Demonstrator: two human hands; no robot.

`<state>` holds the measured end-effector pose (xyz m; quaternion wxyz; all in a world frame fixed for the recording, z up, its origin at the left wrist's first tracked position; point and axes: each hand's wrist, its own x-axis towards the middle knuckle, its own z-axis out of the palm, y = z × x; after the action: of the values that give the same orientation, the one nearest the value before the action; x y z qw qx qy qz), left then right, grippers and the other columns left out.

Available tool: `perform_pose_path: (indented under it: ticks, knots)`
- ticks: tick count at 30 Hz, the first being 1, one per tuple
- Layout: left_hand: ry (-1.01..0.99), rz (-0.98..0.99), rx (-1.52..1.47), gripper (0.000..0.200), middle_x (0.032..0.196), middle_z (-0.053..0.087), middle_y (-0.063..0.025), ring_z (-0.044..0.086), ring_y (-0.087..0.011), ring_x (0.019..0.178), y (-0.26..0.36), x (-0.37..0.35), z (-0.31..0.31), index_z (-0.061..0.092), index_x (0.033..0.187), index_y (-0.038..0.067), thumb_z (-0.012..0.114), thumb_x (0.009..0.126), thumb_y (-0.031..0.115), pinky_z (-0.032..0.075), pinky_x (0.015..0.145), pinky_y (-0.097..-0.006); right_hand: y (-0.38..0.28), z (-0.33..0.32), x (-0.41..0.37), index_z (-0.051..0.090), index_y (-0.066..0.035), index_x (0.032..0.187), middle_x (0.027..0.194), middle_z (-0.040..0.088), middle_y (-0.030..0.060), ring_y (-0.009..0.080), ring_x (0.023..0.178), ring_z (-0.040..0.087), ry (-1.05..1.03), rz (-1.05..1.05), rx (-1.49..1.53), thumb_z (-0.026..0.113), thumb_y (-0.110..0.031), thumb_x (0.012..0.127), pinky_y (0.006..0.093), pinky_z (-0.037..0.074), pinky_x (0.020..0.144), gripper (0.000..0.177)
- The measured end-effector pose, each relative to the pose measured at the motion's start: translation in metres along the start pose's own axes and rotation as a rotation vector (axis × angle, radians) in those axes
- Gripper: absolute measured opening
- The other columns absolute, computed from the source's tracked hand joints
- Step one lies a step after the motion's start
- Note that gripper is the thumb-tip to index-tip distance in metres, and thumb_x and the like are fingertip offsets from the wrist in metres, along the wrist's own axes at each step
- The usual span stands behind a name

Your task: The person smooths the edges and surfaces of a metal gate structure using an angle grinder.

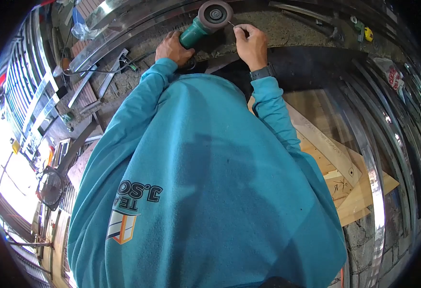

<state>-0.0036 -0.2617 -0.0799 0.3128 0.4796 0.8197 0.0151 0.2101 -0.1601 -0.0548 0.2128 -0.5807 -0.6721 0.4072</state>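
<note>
Near the top of the head view, my left hand (174,49) is closed around the green body of an angle grinder (194,34). The round disc (215,14) of the grinder faces up toward the camera. Over on the other side, my right hand (250,46) pinches a thin metal rod (232,25) between thumb and fingers. The rod's tip is right at the disc's edge. A dark watch (262,72) sits on my right wrist, and both arms are in blue sleeves.
A yellow tape measure (368,34) lies at the upper right. Long metal bars (371,158) run down the right side, beside wooden boards (323,139). Metal strips (113,74) and a power cord (83,73) lie to the left. A round fan (51,187) stands farther left.
</note>
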Motion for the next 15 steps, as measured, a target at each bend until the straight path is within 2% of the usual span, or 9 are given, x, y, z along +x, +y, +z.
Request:
perform_pose_path:
  ticks: [3,8,11,15]
  knots:
    - [0.010,0.010,-0.007,0.069,0.130,0.061,-0.0164,0.061,-0.0369,0.118,-0.002,0.001,0.002,0.059,0.130,0.008,0.078,0.072,0.041,0.050,0.102,-0.0471,0.004,0.001,0.000,0.075,-0.006,0.092,0.087,0.071,0.0174,0.0356,0.079,0.067,0.042,0.013,0.061,0.070,-0.017,0.082,0.0424,0.054,0.075,0.015]
    - [-0.016,-0.005,-0.002,0.070,0.129,0.062,-0.0175,0.062,-0.0376,0.116,0.002,0.000,-0.002,0.058,0.131,0.009,0.077,0.072,0.041,0.049,0.102,-0.0472,0.000,-0.003,-0.004,0.075,-0.006,0.092,0.088,0.069,0.0150,0.0348,0.083,0.067,0.192,-0.171,0.001,0.072,-0.008,0.078,0.0437,0.053,0.076,0.014]
    - [-0.038,-0.003,0.007,0.074,0.133,0.059,-0.0166,0.059,-0.0366,0.121,0.004,-0.002,-0.007,0.054,0.137,0.010,0.077,0.074,0.043,0.049,0.103,-0.0457,-0.004,-0.002,-0.006,0.074,-0.007,0.090,0.088,0.069,0.0152,0.0350,0.085,0.066,0.184,-0.139,0.061,0.075,-0.006,0.075,0.0435,0.053,0.077,0.015]
    - [-0.034,-0.020,-0.025,0.071,0.135,0.058,-0.0200,0.058,-0.0378,0.122,0.002,0.001,-0.003,0.055,0.133,0.009,0.076,0.074,0.042,0.048,0.102,-0.0466,0.001,0.002,-0.006,0.072,-0.006,0.091,0.091,0.068,0.0154,0.0367,0.085,0.065,0.196,-0.239,0.020,0.074,-0.006,0.077,0.0453,0.052,0.076,0.014]
